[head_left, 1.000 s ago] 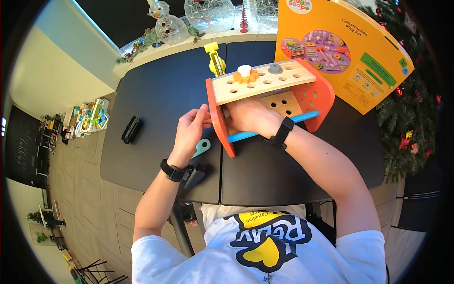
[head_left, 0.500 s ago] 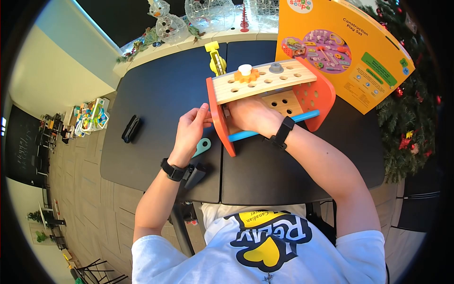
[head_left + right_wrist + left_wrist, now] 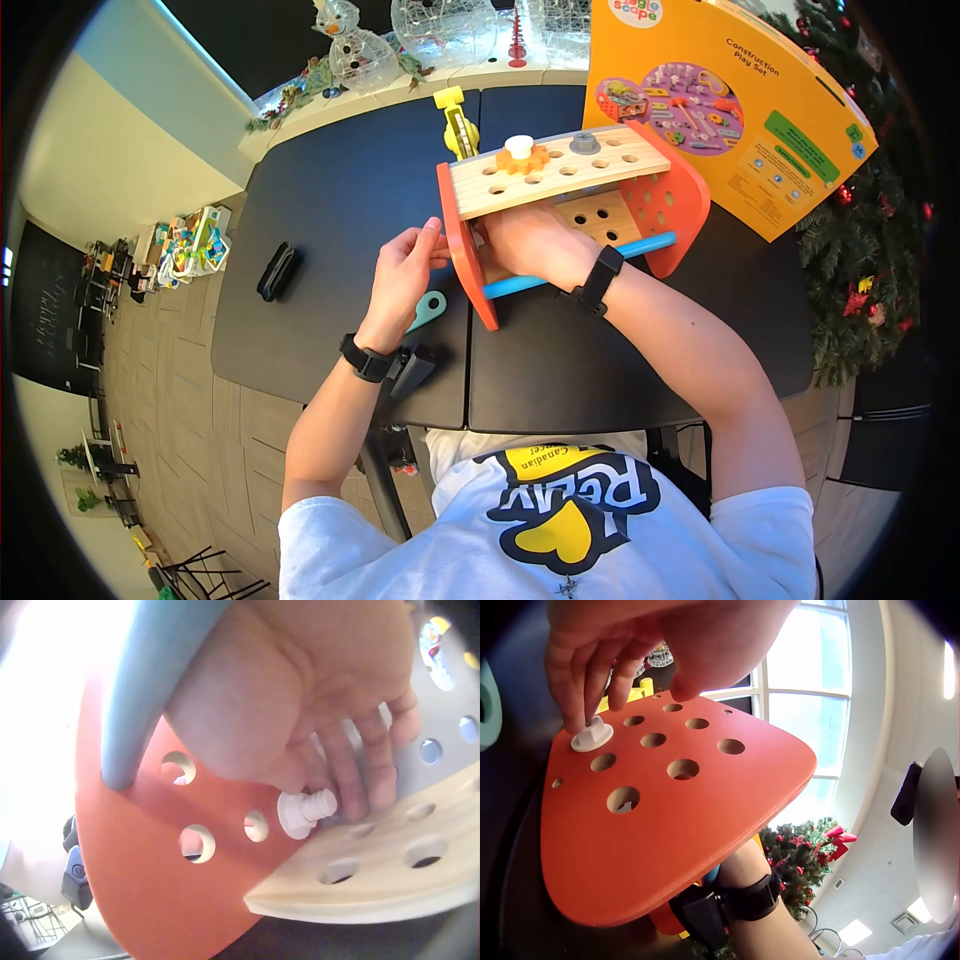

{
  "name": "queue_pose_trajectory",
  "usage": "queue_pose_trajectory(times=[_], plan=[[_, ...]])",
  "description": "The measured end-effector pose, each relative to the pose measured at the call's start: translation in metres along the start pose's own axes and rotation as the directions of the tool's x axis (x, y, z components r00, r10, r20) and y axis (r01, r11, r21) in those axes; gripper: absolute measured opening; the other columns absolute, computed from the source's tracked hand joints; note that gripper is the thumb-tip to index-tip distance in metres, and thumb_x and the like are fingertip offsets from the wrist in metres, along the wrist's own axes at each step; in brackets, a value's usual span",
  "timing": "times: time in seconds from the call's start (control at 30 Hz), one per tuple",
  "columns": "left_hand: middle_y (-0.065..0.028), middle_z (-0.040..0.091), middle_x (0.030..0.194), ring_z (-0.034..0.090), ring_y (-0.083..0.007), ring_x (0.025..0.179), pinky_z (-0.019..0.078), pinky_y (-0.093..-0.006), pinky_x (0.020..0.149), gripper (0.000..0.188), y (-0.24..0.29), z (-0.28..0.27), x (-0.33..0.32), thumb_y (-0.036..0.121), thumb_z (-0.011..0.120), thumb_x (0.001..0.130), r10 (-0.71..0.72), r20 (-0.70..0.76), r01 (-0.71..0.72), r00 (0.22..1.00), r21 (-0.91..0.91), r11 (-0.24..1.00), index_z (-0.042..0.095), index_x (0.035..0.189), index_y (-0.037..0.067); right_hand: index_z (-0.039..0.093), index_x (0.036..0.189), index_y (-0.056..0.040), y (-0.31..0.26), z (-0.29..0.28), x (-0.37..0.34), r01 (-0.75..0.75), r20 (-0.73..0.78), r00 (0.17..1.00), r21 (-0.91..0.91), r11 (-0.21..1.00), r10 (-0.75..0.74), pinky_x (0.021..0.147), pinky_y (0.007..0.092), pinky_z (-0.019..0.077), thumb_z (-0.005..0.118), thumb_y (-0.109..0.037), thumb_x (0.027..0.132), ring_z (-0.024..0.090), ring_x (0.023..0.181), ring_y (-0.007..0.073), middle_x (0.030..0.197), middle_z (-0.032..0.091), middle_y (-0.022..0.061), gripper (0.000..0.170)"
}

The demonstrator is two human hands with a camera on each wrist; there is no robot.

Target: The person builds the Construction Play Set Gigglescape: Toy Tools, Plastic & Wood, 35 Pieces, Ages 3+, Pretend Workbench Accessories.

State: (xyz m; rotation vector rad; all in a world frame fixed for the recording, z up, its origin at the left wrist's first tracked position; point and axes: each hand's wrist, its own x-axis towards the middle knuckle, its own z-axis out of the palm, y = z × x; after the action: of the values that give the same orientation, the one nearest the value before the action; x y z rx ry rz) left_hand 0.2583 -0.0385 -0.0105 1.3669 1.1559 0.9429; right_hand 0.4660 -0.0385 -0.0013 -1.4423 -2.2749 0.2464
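Note:
A toy workbench has red side panels and a perforated wooden top. Outside its left panel is the left hand; in the left wrist view, fingertips of the left hand touch a white bolt head seated in a panel hole, the thumb apart from it. The right hand reaches inside the bench under the top. In the right wrist view, thumb and fingers of the right hand pinch around a white flanged piece on the panel's inner face, with white threads sticking out.
A blue bar crosses the bench front. An orange gear and grey nut sit on top. Around stand a yellow toy, a teal piece, a black case and a yellow box.
The bench has shifted very slightly to the right. Both hands keep nearly the same places at its left panel.

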Motion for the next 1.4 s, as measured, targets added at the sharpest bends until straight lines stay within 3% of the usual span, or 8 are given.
queue_pose_trajectory(times=[0.27,0.77,0.87,0.97,1.07,1.17,1.3,1.4], plan=[[-0.0137,0.076,0.104,0.07,-0.0175,0.096,0.0532,-0.0323,0.089,0.049,0.005,0.003,-0.003,0.041,0.055,0.11,-0.003,-0.004,0.003,1.0,-0.012,1.0,0.071,0.109,-0.005,0.068,0.112,-0.0039,0.0,-0.006,0.0,-0.007,0.027,1.0,0.168,0.986,0.002,0.091,0.0455,0.0567,0.075,-0.02,0.085,0.07,0.103,0.0367,0.112,0.072,0.0179,0.033],[-0.0094,0.075,0.101,0.067,-0.0142,0.096,0.0516,-0.0317,0.09,0.046,0.007,0.005,-0.004,0.04,0.055,0.11,0.006,0.012,-0.006,1.0,0.007,1.0,0.071,0.106,-0.003,0.071,0.111,-0.0049,0.003,-0.01,0.002,-0.084,0.094,0.992,0.037,0.996,0.08,0.09,0.0467,0.0565,0.067,-0.022,0.091,0.07,0.104,0.0352,0.113,0.073,0.018,0.027],[-0.0087,0.075,0.105,0.066,-0.0136,0.102,0.0507,-0.0324,0.091,0.045,0.0,0.005,-0.003,0.041,0.054,0.11,-0.022,0.031,0.022,0.999,0.011,1.0,0.07,0.107,-0.001,0.074,0.109,-0.0047,-0.003,-0.022,-0.003,-0.071,0.013,0.997,0.023,0.997,0.07,0.082,0.046,0.057,0.065,-0.015,0.094,0.071,0.091,0.038,0.098,0.075,0.0171,0.02],[-0.0087,0.074,0.11,0.065,-0.0146,0.106,0.051,-0.0343,0.091,0.046,-0.007,0.001,0.002,0.044,0.054,0.11,-0.034,0.067,0.034,0.997,0.004,0.999,0.069,0.11,0.001,0.073,0.112,-0.0037,-0.001,-0.038,-0.022,-0.043,0.15,0.988,0.025,0.999,0.039,0.086,0.0472,0.0564,0.063,-0.017,0.097,0.07,0.098,0.0392,0.106,0.074,0.0172,0.023],[-0.0119,0.07,0.121,0.064,-0.0187,0.113,0.0527,-0.0383,0.093,0.054,0.004,0.001,-0.001,0.052,0.054,0.107,-0.094,0.088,0.093,0.992,0.017,0.995,0.066,0.117,0.0,0.072,0.11,-0.0014,-0.004,-0.053,-0.061,0.085,-0.035,0.996,0.16,0.983,-0.08,0.091,0.0467,0.0554,0.065,-0.014,0.096,0.067,0.107,0.0378,0.117,0.069,0.0156,0.02],[-0.0179,0.062,0.138,0.06,-0.0276,0.125,0.0535,-0.0433,0.097,0.071,0.014,-0.002,-0.001,0.062,0.051,0.105,-0.158,0.103,0.155,0.982,0.036,0.987,0.06,0.135,-0.002,0.072,0.104,-0.001,-0.018,-0.1,-0.087,0.137,-0.234,0.97,0.282,0.95,-0.07,0.093,0.0443,0.054,0.068,-0.013,0.094,0.067,0.104,0.0365,0.111,0.068,0.0163,0.016],[-0.0221,0.05,0.154,0.053,-0.0367,0.137,0.052,-0.0486,0.102,0.089,0.029,-0.001,0.002,0.072,0.04,0.103,-0.268,0.189,0.258,0.945,0.074,0.963,0.046,0.153,-0.002,0.071,0.111,-0.0005,0.019,-0.148,-0.098,-0.028,-0.684,0.727,-0.111,0.993,-0.056,0.087,0.0409,0.0546,0.071,-0.022,0.096,0.07,0.098,0.0318,0.103,0.069,0.016,0.027],[-0.0227,0.049,0.156,0.052,-0.0384,0.138,0.0508,-0.0528,0.103,0.092,0.046,0.006,0.001,0.076,0.034,0.102,-0.298,0.267,0.294,0.917,0.054,0.954,0.04,0.158,0.004,0.071,0.123,-0.0042,0.069,-0.16,-0.1,-0.293,-0.529,0.777,0.174,0.94,0.34,0.081,0.0376,0.0569,0.062,-0.041,0.104,0.072,0.097,0.0256,0.111,0.072,0.0139,0.043]])
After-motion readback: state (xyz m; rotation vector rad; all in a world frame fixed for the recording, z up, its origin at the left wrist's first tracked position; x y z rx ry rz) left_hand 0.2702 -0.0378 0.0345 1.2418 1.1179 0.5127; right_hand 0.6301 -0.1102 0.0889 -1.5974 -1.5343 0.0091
